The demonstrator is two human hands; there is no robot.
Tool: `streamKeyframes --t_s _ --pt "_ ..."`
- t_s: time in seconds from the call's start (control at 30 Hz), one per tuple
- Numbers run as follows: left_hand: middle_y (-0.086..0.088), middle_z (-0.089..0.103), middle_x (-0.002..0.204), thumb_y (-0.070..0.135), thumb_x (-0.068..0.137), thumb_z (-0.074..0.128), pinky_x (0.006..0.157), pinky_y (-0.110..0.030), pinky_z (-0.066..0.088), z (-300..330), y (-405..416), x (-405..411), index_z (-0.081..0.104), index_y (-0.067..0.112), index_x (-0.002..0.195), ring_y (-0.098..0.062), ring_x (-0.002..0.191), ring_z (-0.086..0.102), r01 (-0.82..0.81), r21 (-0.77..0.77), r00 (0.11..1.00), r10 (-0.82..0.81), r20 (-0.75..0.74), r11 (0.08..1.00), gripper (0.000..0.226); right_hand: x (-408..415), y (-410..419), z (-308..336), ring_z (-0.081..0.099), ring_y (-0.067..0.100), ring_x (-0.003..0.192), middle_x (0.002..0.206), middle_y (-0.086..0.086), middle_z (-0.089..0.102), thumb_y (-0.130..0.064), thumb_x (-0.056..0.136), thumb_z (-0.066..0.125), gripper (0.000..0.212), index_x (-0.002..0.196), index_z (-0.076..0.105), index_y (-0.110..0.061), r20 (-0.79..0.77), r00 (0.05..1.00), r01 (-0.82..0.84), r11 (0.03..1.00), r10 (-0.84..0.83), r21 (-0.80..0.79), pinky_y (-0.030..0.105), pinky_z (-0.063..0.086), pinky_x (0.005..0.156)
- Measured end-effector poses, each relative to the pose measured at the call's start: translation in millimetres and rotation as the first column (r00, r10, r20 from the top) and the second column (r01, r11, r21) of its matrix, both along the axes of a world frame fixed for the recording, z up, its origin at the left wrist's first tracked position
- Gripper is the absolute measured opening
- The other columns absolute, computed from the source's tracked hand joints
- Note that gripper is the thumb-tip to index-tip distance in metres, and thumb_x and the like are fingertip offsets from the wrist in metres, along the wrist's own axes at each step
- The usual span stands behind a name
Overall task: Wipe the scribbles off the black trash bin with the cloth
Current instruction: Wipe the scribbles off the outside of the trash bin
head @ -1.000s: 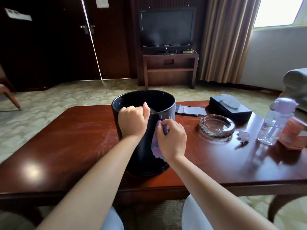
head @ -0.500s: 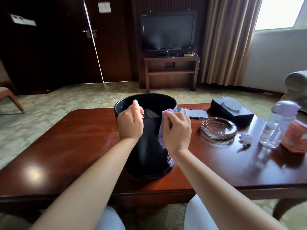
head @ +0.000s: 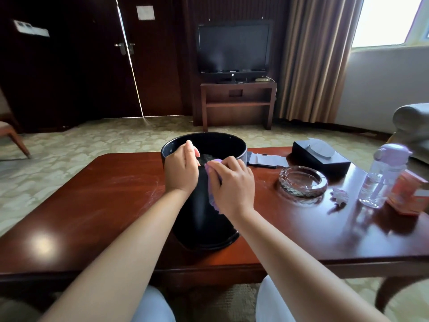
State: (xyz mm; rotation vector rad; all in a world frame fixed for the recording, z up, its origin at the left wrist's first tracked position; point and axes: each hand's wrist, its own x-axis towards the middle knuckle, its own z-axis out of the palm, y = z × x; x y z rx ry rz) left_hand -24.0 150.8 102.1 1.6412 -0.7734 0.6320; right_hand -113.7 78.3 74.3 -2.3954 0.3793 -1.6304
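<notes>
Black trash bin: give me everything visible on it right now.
The black trash bin is a glossy round open-topped tub standing upright on the dark red wooden table, near its front edge. The left hand grips its near rim, thumb up. The right hand presses a purple cloth against the upper outer wall. Something dark lies inside. No scribbles show; hands and cloth hide part of the wall.

On the one table (head: pixel 97 205) stand one black bin (head: pixel 204 224), one glass ashtray (head: pixel 303 181), one tissue box (head: pixel 321 156), one water bottle (head: pixel 383 175) and one orange box (head: pixel 408 196). Two hands share one purple cloth (head: pixel 214 196). One television (head: pixel 234 48) faces them.
</notes>
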Motion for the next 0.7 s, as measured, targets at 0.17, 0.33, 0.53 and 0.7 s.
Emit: streamKeyframes --t_s 0.17,0.33,0.53,0.7 --pt "0.0 0.043 0.049 0.032 0.091 0.035 0.05 -0.034 0.026 -4 -6 3 0.044 0.006 0.059 -0.019 0.047 0.041 -0.064 0.106 0.997 0.059 0.052 0.992 0.043 -7 -25 -10 0.055 0.022 0.071 0.075 -0.002 0.064 -0.028 0.09 0.057 0.021 0.098 0.075 -0.019 0.102 0.995 -0.034 0.962 0.007 0.27 0.029 0.045 0.066" --pt "-0.002 0.044 0.047 0.03 0.086 0.043 0.052 -0.025 0.025 -13 -13 11 0.042 0.01 0.051 -0.024 0.044 0.042 -0.171 0.193 0.952 0.111 0.285 0.966 0.04 -4 -21 -15 0.057 0.016 0.081 0.086 -0.006 0.068 -0.026 0.092 0.058 0.02 0.104 0.073 -0.022 0.106 0.993 0.004 0.931 -0.046 0.365 0.016 0.031 0.064" --pt "-0.003 0.041 0.039 0.027 0.083 0.047 0.052 -0.026 0.028 -15 -18 11 0.029 0.022 0.049 -0.025 0.039 0.041 -0.291 0.217 0.892 0.182 0.413 0.932 0.039 -1 5 -53 0.063 0.017 0.079 0.088 -0.004 0.069 -0.022 0.09 0.061 0.018 0.102 0.074 -0.018 0.169 0.977 -0.002 0.795 -0.126 0.607 0.013 0.032 0.063" --pt "0.006 0.023 0.043 0.021 0.078 0.044 0.053 -0.025 0.023 -16 -17 10 0.025 0.02 0.048 -0.02 0.039 0.025 -0.287 0.165 0.877 0.189 0.442 0.944 0.035 -2 5 -50 0.061 0.014 0.08 0.088 -0.003 0.068 -0.026 0.09 0.062 0.02 0.105 0.073 -0.02 0.151 0.981 -0.012 0.742 -0.121 0.67 0.012 0.032 0.065"
